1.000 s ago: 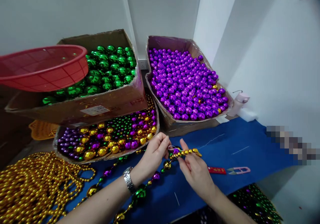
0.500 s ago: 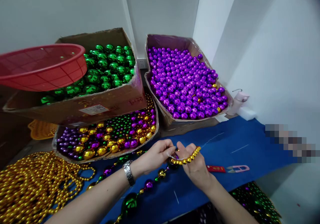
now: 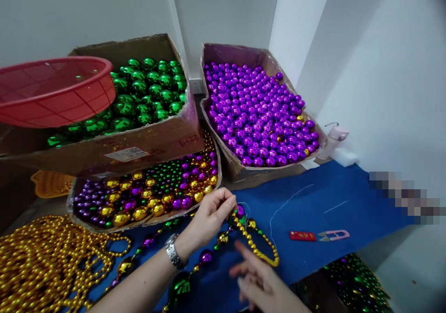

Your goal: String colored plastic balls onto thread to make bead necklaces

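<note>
Head view recorded a blue-covered worktop (image 3: pixel 299 213), with a box of green balls (image 3: pixel 158 146) and a box of purple balls (image 3: pixel 232 55) behind. A large-bead garland (image 3: pixel 206 257) ran across the worktop. The left hand (image 3: pixel 209 216) had its grip pinched closed; the right hand (image 3: pixel 257 283), blurred, had its grip loosely spread and empty. Held by the left hand, a gold bead strand (image 3: pixel 248 237) hung in a loop just beyond the right hand. Pink-handled snips (image 3: pixel 329 235) lay farther right.

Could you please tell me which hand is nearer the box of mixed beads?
Left. The left hand is just in front of the mixed-bead box, by its right end; the right hand is farther off, rightward and closer to the camera.
</note>
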`<state>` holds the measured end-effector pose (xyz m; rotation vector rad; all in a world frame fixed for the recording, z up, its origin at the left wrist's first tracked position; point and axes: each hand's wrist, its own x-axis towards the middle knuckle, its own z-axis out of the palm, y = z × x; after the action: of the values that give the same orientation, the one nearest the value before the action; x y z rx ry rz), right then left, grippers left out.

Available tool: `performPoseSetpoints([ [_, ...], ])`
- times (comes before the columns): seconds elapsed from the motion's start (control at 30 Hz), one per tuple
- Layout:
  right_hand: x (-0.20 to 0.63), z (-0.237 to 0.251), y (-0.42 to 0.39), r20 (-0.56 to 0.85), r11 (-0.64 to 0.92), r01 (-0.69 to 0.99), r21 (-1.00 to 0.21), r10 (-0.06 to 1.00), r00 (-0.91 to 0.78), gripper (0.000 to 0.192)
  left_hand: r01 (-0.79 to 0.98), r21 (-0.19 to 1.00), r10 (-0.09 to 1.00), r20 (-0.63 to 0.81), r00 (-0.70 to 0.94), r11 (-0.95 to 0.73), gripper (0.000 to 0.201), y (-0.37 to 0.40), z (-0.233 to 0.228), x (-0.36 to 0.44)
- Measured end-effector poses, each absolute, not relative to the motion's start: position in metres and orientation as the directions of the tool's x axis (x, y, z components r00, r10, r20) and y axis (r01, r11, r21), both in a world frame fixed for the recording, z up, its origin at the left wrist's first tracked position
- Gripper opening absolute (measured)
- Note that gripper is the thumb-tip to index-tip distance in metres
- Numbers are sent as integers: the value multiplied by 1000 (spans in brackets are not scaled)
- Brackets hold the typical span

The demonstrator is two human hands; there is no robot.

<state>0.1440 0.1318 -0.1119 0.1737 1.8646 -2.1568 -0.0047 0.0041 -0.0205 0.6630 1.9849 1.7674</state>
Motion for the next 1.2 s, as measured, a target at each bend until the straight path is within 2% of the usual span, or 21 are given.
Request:
performPoseSetpoints([
  [0.03,148,-110,134,-316,-11,327,-945,-227,-921,47,90,991,590,15,-807,97,29,4,-21,-3],
  [0.07,149,-106,137,-336,80,327,-942,-266,-903,36,89,990,592,8,-806,108,29,3,-22,-2],
  [0.1,148,-99,140,-335,137,309,-941,-251,-908,30,84,989,592,-2,-806,117,29,3,-22,0],
  [0.17,138,-82,149,-248,180,230,-957,-91,-964,29,74,988,589,-18,-808,133,28,2,-24,3],
  [0.23,123,-68,155,-90,240,113,-964,102,-991,27,82,986,589,-18,-808,143,27,3,-24,5],
  [0.27,114,-64,156,-14,282,61,-957,165,-986,26,92,985,592,-14,-806,148,27,3,-24,6],
  [0.33,100,-61,156,91,356,-13,-934,204,-975,31,109,981,601,-8,-799,158,27,3,-23,6],
  [0.43,89,-61,153,165,401,-63,-914,224,-960,38,123,979,608,-2,-794,164,27,1,-21,7],
  [0.53,89,-60,150,254,451,-99,-887,297,-920,18,132,977,596,6,-803,168,27,0,-22,8],
  [0.6,91,-59,148,260,463,-110,-880,274,-926,18,143,976,591,18,-806,165,27,-1,-24,9],
  [0.67,89,-59,143,185,363,-82,-928,257,-948,20,166,971,596,31,-803,173,27,0,-27,11],
  [0.8,79,-61,133,24,-29,-36,-999,336,-942,23,213,956,628,39,-777,204,28,3,-31,18],
  [0.9,74,-61,129,22,-105,-63,-993,352,-936,19,170,969,612,25,-790,179,27,5,-31,21],
  [0.97,73,-60,130,20,-144,-76,-987,360,-933,19,49,996,558,-2,-830,77,24,5,-31,19],
  [1.03,74,-60,131,-3,-271,-98,-957,349,-937,18,-145,980,482,-64,-874,-134,21,3,-31,15],
  [1.13,75,-60,134,-26,-458,-115,-881,290,-957,16,-379,816,413,-192,-890,-437,15,0,-34,8],
  [1.2,75,-63,136,-22,-471,-111,-875,267,-963,15,-418,755,411,-215,-886,-506,12,-2,-36,7],
])
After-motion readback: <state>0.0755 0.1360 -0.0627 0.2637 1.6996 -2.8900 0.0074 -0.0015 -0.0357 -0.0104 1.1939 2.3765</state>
